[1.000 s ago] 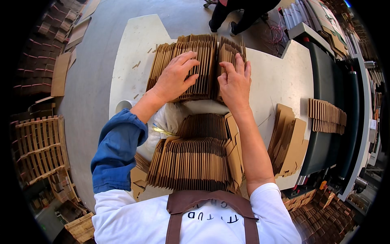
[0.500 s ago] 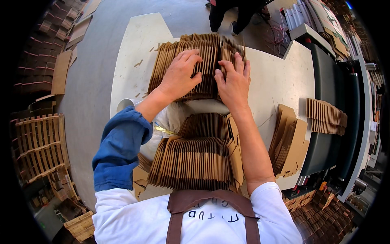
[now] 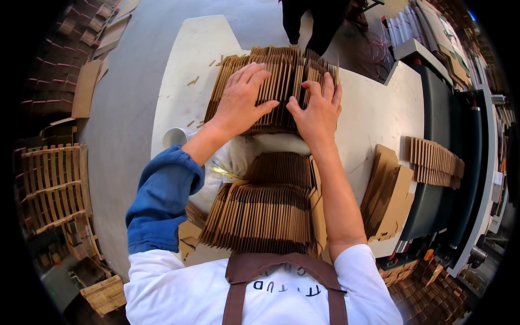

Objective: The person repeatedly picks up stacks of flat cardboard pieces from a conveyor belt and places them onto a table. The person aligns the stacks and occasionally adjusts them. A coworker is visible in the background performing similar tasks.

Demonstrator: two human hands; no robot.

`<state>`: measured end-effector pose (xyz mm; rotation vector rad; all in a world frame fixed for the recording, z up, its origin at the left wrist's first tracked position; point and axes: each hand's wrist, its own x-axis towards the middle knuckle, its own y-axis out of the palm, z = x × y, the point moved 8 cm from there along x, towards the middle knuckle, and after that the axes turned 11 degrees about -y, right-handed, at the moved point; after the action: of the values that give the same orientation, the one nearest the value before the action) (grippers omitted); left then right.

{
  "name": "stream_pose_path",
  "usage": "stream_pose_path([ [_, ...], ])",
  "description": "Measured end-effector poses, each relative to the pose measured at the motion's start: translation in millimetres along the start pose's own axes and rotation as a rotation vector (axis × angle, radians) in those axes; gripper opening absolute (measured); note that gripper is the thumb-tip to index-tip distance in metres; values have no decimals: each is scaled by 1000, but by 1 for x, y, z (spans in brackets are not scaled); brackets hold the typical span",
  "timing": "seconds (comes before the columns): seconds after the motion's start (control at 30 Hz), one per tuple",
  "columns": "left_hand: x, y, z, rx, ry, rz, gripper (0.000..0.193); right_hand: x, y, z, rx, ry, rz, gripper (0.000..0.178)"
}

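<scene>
A row of brown corrugated cardboard pieces (image 3: 283, 70), standing on edge and packed tightly, lies across the white table under both my hands. My left hand (image 3: 244, 100) rests on the row's left part, fingers stretched over the top edges and thumb pointing right. On the right part (image 3: 316, 64) of the row lies my right hand (image 3: 317, 111), its fingers spread and slightly bent. A narrow dark gap runs between the two parts. Nearer my body, a second batch of upright cardboard pieces (image 3: 260, 214) stands in two rows, touched by neither hand.
The white table (image 3: 179, 70) carries small cardboard scraps (image 3: 193, 81) and a white tube end (image 3: 174, 138). At right are leaning cardboard sheets (image 3: 387, 192) and a machine with a dark belt (image 3: 436, 119) bearing more pieces (image 3: 436, 161). A person (image 3: 314, 24) stands beyond the table.
The view has shifted slightly. My left thumb has stretched out to the right, so my two thumbs are closer together. Both hands stay on the cardboard row.
</scene>
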<state>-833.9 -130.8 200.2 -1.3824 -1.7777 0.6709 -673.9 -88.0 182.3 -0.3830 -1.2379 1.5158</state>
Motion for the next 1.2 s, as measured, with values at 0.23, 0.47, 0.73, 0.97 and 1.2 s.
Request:
stream_pose_path([
  [0.23,-15,-1,-17,61,137,5,32,1,2,4,11,-19,13,41],
  [0.47,-12,7,-22,44,111,56,25,2,2,5,1,-53,18,45],
  [0.73,-12,11,-9,6,48,82,30,4,1,8,-20,-32,35,47],
  [0.97,-24,0,2,173,-35,-9,41,4,-1,7,9,-32,26,45],
  [1.2,-23,-2,0,202,-21,-17,39,4,-1,8,16,-53,29,46],
])
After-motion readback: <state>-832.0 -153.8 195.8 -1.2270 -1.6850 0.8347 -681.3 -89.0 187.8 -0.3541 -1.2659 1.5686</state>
